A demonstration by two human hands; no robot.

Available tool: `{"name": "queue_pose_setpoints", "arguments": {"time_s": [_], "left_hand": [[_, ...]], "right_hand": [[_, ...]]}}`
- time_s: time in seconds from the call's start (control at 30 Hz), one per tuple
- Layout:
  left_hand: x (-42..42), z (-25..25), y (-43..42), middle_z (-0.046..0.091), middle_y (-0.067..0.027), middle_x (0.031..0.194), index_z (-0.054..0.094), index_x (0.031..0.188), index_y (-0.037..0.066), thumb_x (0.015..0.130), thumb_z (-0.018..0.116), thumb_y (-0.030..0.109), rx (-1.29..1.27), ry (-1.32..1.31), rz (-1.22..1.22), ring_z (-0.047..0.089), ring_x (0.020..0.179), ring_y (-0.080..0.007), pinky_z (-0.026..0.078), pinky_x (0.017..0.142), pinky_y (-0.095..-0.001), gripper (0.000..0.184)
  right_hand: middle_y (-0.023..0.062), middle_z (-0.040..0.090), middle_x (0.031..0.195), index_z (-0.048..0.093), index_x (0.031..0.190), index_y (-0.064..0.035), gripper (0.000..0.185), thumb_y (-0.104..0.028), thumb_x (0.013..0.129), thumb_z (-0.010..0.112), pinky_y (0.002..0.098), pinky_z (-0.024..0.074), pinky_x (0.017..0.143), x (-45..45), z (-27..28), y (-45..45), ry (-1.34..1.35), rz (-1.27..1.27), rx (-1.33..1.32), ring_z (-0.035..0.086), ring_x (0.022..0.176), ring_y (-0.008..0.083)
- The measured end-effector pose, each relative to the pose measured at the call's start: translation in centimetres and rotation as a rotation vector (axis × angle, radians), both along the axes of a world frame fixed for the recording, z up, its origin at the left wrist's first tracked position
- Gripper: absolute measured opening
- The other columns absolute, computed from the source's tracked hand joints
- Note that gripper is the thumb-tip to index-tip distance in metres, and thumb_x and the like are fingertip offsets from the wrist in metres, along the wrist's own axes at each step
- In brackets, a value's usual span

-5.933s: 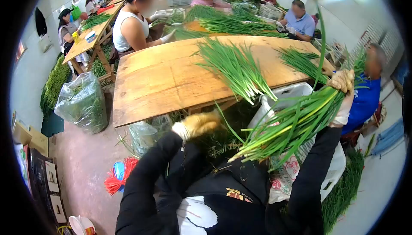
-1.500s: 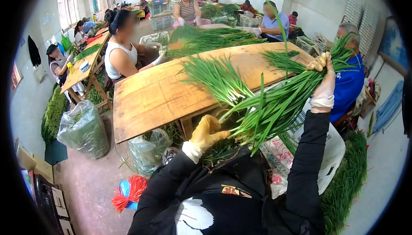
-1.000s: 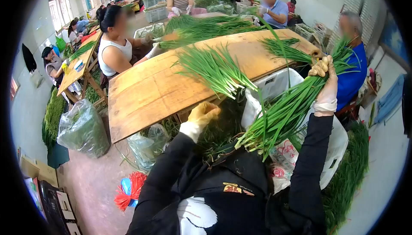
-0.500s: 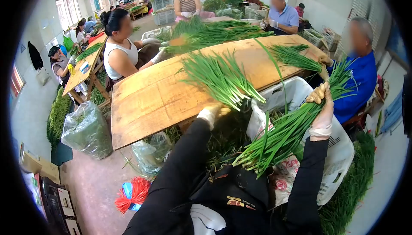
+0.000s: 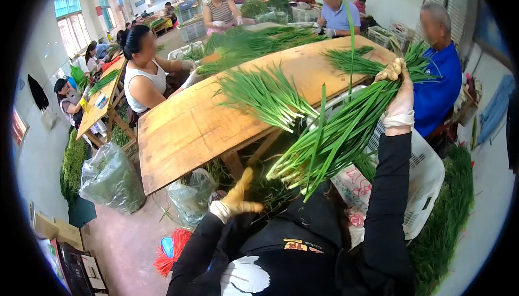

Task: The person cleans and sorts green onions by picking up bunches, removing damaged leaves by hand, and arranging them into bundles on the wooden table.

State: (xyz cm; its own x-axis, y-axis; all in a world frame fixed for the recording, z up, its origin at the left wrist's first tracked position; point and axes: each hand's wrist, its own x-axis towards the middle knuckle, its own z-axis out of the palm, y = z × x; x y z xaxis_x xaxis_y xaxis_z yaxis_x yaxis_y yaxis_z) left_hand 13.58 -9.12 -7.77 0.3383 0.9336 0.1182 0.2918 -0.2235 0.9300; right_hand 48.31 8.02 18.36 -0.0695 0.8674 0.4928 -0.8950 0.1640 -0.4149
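Note:
My right hand (image 5: 397,98), in a pale glove, is wrapped round a large bunch of garlic chives (image 5: 335,131). The bunch slants down toward my lap, its pale stem ends low on the left and its leaves beyond my fist. My left hand (image 5: 238,196), also gloved, is empty below the table edge, thumb up and fingers apart from it. A loose spread of garlic chives (image 5: 262,96) lies on the wooden table (image 5: 189,128), white ends toward me. Under the held bunch stands a white plastic crate (image 5: 427,188), with a printed bag (image 5: 354,188) inside it.
A person in blue (image 5: 440,85) sits at the right, near a smaller pile of chives (image 5: 351,60). Another in a white top (image 5: 146,82) sits across the table. Clear plastic bags (image 5: 111,179) and red strips (image 5: 172,250) are on the left. Greens (image 5: 448,209) lie along the right.
My left hand has drawn back from the chives on the table, down and to the left. My right hand has raised the held bunch up and slightly left.

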Motion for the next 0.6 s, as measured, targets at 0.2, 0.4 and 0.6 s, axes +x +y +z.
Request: {"name": "queue_pose_setpoints", "arguments": {"time_s": [0.2,0.4,0.6], "left_hand": [[5.1,12.9,2.0,0.043,-0.0082,0.122,0.031,0.127,0.003,0.07,0.069,0.023,0.118,-0.527,-0.016,0.039,0.113,-0.0179,0.027,0.096,-0.0317,0.071],[5.3,13.4,2.9,0.061,-0.0039,0.075,0.055,0.1,0.0,0.084,0.053,0.02,-0.169,-0.463,0.199,0.047,0.054,-0.0041,0.038,0.051,-0.0163,0.026],[4.9,12.7,2.9,0.061,-0.0035,0.073,0.052,0.087,0.003,0.086,0.047,0.017,0.073,-0.353,0.308,0.055,0.058,-0.0091,0.043,0.051,-0.0206,0.015]], "right_hand": [[-0.0011,0.042,0.058,0.048,0.071,-0.0074,0.019,-0.021,0.084,0.05,0.0256,0.039,0.059,-2.1,0.4,0.2,-0.028,-0.034,-0.063,0.041,0.054,0.0116],[-0.0024,0.043,0.06,0.049,0.074,-0.0063,0.016,-0.019,0.082,0.055,0.0233,0.0391,0.057,-3.3,1.1,-0.6,-0.1,-0.063,-0.03,0.04,0.054,0.0087],[-0.0016,0.046,0.063,0.054,0.083,-0.0052,0.017,-0.022,0.081,0.057,0.0254,0.0392,0.055,-4.8,2.3,-1.5,-0.177,-0.246,-0.155,0.041,0.052,0.0096]]}}
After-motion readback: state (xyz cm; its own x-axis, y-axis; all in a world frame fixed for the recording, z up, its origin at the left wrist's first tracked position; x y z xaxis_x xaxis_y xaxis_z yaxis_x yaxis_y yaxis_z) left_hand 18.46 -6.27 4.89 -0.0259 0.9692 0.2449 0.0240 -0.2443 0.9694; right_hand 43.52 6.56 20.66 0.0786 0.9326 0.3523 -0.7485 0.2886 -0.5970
